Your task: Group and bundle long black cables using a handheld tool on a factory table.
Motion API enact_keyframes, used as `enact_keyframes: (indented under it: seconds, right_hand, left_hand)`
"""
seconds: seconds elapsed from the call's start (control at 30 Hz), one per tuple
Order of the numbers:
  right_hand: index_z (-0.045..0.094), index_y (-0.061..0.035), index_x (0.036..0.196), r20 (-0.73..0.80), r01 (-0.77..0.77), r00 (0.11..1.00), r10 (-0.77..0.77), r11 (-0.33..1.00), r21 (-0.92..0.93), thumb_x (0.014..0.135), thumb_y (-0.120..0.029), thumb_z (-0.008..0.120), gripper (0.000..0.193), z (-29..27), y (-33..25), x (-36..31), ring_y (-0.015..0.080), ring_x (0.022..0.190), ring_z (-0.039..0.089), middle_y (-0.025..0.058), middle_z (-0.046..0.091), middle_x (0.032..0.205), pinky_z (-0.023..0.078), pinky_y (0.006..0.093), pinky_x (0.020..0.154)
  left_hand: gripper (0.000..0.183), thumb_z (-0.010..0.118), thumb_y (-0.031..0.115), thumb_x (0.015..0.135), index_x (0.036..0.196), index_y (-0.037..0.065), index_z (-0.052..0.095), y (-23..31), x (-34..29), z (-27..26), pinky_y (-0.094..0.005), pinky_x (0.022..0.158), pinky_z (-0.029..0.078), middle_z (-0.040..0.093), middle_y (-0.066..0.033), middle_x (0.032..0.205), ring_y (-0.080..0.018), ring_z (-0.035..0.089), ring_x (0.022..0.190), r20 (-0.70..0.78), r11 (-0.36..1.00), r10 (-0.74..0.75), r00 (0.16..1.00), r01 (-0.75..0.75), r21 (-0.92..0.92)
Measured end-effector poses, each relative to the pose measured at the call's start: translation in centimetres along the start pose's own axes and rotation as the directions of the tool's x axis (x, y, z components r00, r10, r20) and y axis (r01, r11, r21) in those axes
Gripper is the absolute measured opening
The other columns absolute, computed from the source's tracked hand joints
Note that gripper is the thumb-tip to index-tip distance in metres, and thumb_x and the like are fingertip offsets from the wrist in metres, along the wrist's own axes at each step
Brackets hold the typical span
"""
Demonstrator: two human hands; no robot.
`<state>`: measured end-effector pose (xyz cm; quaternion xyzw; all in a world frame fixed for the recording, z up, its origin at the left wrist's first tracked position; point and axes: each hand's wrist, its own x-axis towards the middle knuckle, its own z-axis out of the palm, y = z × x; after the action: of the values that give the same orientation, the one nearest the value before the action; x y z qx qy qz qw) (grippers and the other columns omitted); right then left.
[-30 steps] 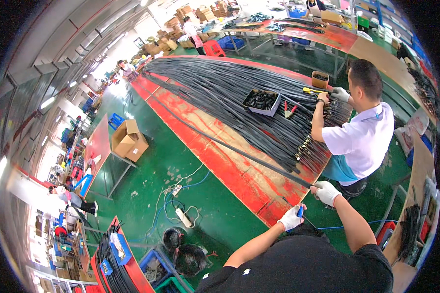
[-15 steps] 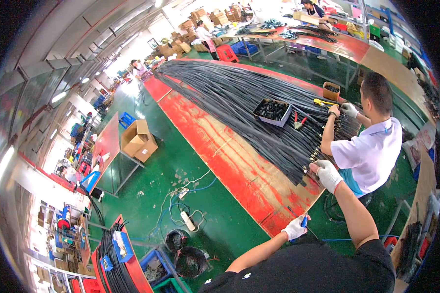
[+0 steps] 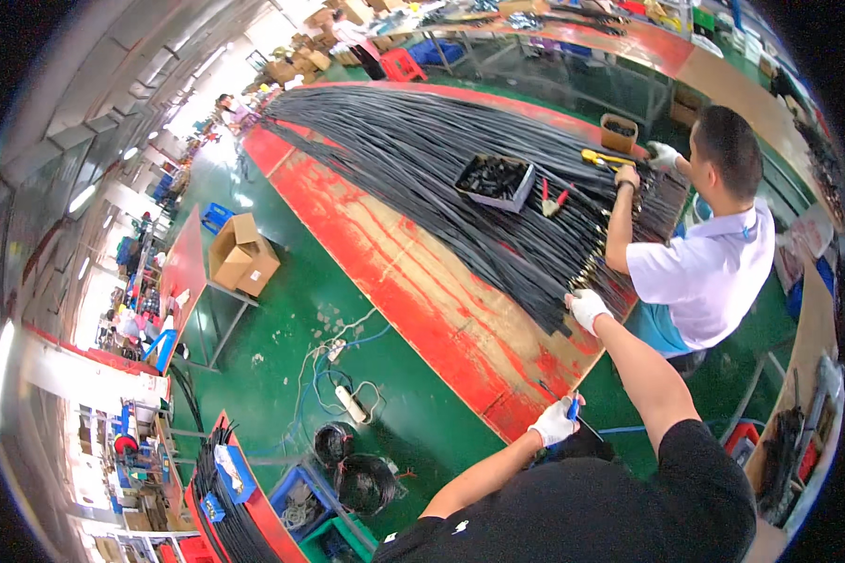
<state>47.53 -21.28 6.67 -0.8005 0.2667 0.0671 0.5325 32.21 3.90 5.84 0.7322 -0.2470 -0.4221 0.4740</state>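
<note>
My left hand (image 3: 556,421), in a white glove, is closed round a blue-handled tool (image 3: 574,408) at the near corner of the long table. A thin dark shaft or strand shows beside the hand; its kind is unclear. My right hand (image 3: 589,311), also gloved with a bare fingertip showing, is at the near ends of many black cables (image 3: 498,249). Its fingers are partly hidden, so I cannot see whether they grip one. Bright metallic tips (image 3: 587,267) line the cable ends close by.
A co-worker (image 3: 714,253) sits at right, hands over the cables beside a yellow-handled tool (image 3: 603,157). A box of black parts (image 3: 514,199) and red-handled pliers (image 3: 553,201) lie on the cables. A power strip (image 3: 351,404) and cords lie on the green floor, left of the table (image 3: 422,310).
The view has shifted, moving the scene up and left. My right hand has moved slightly left at the cable ends. My left hand still holds the blue-handled tool.
</note>
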Motion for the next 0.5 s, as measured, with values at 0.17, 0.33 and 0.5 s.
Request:
enact_keyframes:
  seconds: [0.17,0.33,0.5]
  right_hand:
    - [0.074,-0.0020,0.107,-0.113,0.087,0.985,-0.128,0.946,-0.312,0.104,-0.041,0.056,0.043,-0.7,5.2,2.1,0.0376,0.096,0.071,0.0219,0.074,0.099,0.052,0.0464,0.087]
    - [0.076,-0.0043,0.109,-0.092,0.049,0.990,-0.109,0.866,-0.498,0.103,-0.043,0.054,0.045,-0.9,4.8,4.2,0.0443,0.110,0.068,0.0257,0.073,0.113,0.052,0.0518,0.098]
    - [0.073,-0.0025,0.099,-0.188,0.017,0.976,-0.110,0.898,-0.440,0.102,-0.042,0.057,0.043,-0.8,7.5,5.4,0.0453,0.106,0.068,0.0260,0.073,0.107,0.052,0.0542,0.095]
  left_hand:
    - [0.052,0.072,0.008,0.078,0.127,0.015,0.055,0.2,0.3,-0.3,-0.0379,0.085,0.053,0.057,-0.0058,0.096,-0.0232,0.061,0.090,-0.030,0.998,-0.044,0.999,0.046,0.049]
    - [0.049,0.073,0.009,0.080,0.125,0.013,0.055,1.3,1.1,-0.4,-0.0407,0.088,0.053,0.060,-0.0095,0.098,-0.0281,0.067,0.094,-0.017,0.985,-0.161,0.987,0.162,0.063]
    - [0.051,0.073,0.008,0.080,0.127,0.013,0.055,1.7,1.7,0.0,-0.0398,0.087,0.053,0.060,-0.0094,0.100,-0.0272,0.065,0.093,-0.010,0.981,-0.183,0.983,0.183,0.059]
